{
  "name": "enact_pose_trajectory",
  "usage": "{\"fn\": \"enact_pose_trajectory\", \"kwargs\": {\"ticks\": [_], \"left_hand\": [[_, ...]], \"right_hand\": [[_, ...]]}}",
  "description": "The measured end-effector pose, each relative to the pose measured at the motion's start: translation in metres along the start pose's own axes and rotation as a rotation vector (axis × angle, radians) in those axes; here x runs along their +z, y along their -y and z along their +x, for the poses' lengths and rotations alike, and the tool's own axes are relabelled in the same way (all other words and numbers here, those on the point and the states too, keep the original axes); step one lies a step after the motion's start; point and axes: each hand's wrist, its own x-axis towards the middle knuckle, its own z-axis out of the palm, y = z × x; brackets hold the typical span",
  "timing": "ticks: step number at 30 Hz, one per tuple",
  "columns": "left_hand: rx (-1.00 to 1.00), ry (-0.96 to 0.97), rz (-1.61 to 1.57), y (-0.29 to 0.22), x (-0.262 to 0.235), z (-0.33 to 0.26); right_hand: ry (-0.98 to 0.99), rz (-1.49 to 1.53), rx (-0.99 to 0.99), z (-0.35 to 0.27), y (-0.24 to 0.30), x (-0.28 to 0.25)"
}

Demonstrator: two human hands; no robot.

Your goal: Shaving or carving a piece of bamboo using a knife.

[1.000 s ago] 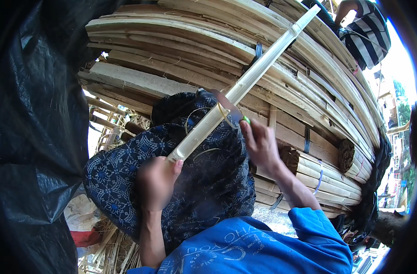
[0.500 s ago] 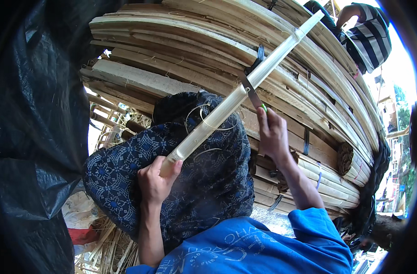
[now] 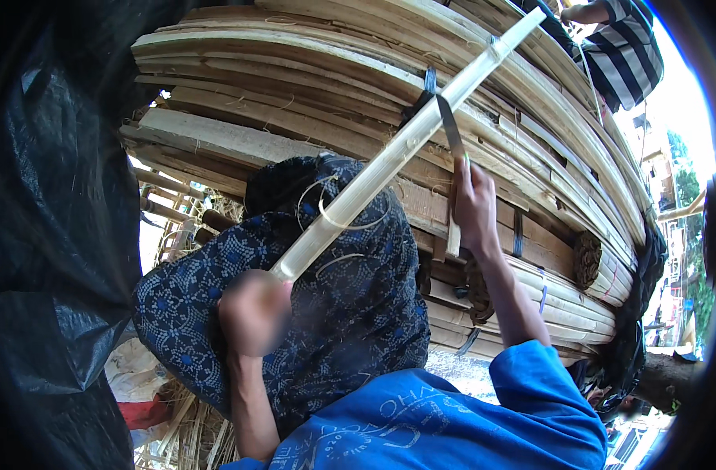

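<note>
So, left hand (image 3: 252,313) closed round lower end of long pale split bamboo strip (image 3: 405,145), which slants up-right over blue patterned cloth (image 3: 327,313). Right hand (image 3: 474,205) grips a thin-bladed knife (image 3: 450,133), blade touching strip mid-length. Stacked bamboo slats (image 3: 295,86) behind.

A pale cream bamboo strip (image 3: 405,149) crossed the middle of the frame over a dark blue cloth (image 3: 350,313) with a small white print. Tan bamboo slats (image 3: 311,63) filled the top, black plastic sheeting (image 3: 52,235) the left, a bright blue sleeve (image 3: 546,399) the lower right, a black-and-white striped garment (image 3: 628,55) the upper right.
</note>
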Motion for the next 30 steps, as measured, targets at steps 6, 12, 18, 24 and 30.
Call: {"fn": "enact_pose_trajectory", "kwargs": {"ticks": [6, 12, 18, 24, 30], "left_hand": [[-0.029, 0.053, -0.034, 0.005, -0.003, 0.000], [0.026, 0.006, -0.033, 0.004, -0.002, 0.000], [0.054, -0.010, -0.005, 0.006, 0.002, -0.001], [-0.015, -0.056, 0.014, 0.002, 0.006, 0.001], [0.030, -0.073, 0.057, 0.000, 0.003, -0.003]], "right_hand": [[0.095, 0.054, 0.090, 0.022, 0.004, -0.039], [0.110, 0.053, 0.047, 0.038, 0.002, -0.021], [0.142, 0.030, 0.034, 0.035, 0.002, -0.013], [0.405, -0.039, 0.125, -0.029, 0.018, 0.011], [0.346, -0.052, -0.192, -0.072, 0.037, 0.022]]}}
